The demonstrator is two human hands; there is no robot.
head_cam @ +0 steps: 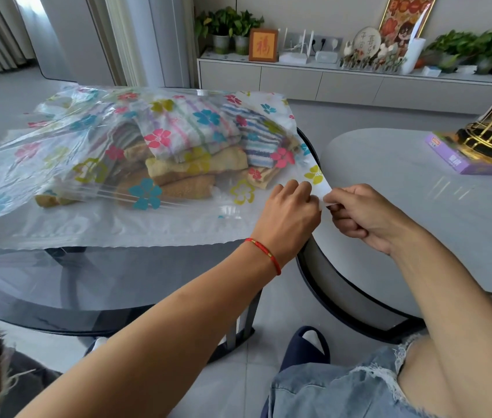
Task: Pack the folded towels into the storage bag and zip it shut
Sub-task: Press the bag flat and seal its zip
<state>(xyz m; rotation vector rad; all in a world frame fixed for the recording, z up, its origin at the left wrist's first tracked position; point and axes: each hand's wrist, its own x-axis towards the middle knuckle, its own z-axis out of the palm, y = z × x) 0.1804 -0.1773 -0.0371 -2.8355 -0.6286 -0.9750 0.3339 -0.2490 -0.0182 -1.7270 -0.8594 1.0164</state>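
Both hands — left hand [288, 215], right hand [359, 214] — are pinching the storage bag [57, 164] corner between them, probably to start the zip. Folded towels [184, 152] already sit inside, just beyond the left hand on the surface [87, 282].

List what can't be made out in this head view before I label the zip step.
- Zip seal state at the corner: both hands, left hand and right hand, cover the storage bag edge they pinch.
- Towel count: printed flowers and film glare hide the stack.
- Bag's left end: cut off by the frame edge.
- Purple box label: too small, blurred.
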